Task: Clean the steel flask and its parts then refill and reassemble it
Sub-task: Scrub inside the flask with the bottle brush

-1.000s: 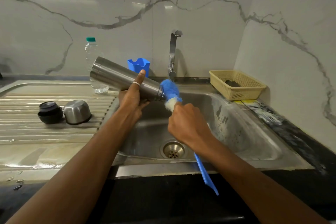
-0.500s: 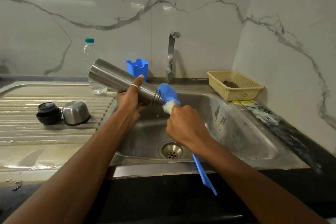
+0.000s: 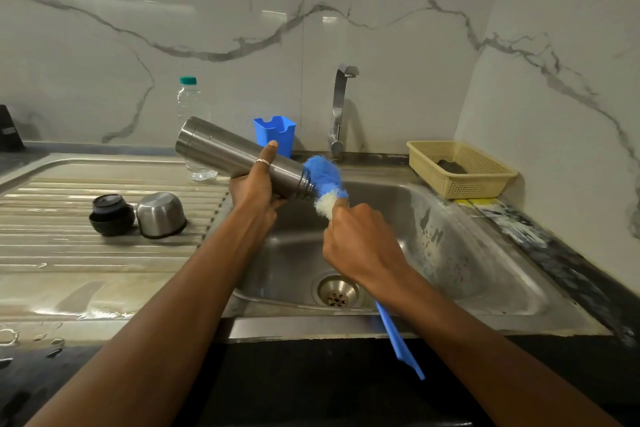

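While our left hand (image 3: 254,189) wraps round the middle of the long shiny steel flask (image 3: 221,149), we hold it up over the left edge of the steel sink (image 3: 485,270). The flask lies almost on its side. Its flat bottom points up and left. Its open mouth points down and right, toward our right hand (image 3: 360,243). That hand is closed tight round the stick of the fluffy blue and white bottle brush (image 3: 323,177), just under the fluff. The fluffy head touches the mouth, but we cannot tell how much is inside. The stick comes up more steeply than the flask lies, so we think it must tip flatter to slide in. The right hand is the nearer one for that push.

On the ribbed draining board, the round steel cup lid (image 3: 161,215) lies tipped, just beside the black stopper (image 3: 111,215). The yellow plastic basket (image 3: 460,180) at the sink's back right corner holds one dark lump. We cannot see inside the small blue plastic cup (image 3: 275,132) near the tap.
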A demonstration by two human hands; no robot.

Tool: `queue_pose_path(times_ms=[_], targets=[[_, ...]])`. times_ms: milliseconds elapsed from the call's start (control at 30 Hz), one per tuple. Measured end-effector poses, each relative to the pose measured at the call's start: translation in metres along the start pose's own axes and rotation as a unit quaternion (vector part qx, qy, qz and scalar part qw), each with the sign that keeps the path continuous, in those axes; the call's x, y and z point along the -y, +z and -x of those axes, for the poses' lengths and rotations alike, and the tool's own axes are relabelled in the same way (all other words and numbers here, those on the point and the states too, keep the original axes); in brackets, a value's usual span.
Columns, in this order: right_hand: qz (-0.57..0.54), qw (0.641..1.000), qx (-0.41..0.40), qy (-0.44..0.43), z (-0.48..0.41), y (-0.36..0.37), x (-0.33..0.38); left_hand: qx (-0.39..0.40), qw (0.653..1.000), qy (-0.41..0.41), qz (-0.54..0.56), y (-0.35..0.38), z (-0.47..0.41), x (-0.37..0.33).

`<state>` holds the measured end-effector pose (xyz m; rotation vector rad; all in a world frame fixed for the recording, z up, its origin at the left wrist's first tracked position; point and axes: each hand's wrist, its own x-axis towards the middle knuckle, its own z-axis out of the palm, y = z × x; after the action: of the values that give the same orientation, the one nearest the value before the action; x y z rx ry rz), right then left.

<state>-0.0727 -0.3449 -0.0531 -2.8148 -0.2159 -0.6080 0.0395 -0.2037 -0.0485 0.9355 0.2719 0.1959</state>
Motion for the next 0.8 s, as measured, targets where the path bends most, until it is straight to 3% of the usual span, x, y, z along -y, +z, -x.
queue_pose_path(times_ms=[167,267,433,800], targets=[[0.045,0.997,0.028,-0.064,0.016,0.000,0.001,-0.036,0.997,-0.026,0.066,-0.008,-0.012,-0.012],[0.043,0.995,0.065,-0.065,0.012,0.001,-0.004,-0.014,0.993,-0.035,0.111,-0.012,-0.014,-0.019],[0.023,0.999,0.024,-0.037,0.004,-0.003,-0.019,0.023,0.991,-0.057,0.119,-0.015,-0.019,-0.020],[-0.167,0.985,-0.044,-0.026,-0.002,-0.028,-0.031,0.072,0.992,-0.086,0.056,-0.010,-0.019,-0.018]])
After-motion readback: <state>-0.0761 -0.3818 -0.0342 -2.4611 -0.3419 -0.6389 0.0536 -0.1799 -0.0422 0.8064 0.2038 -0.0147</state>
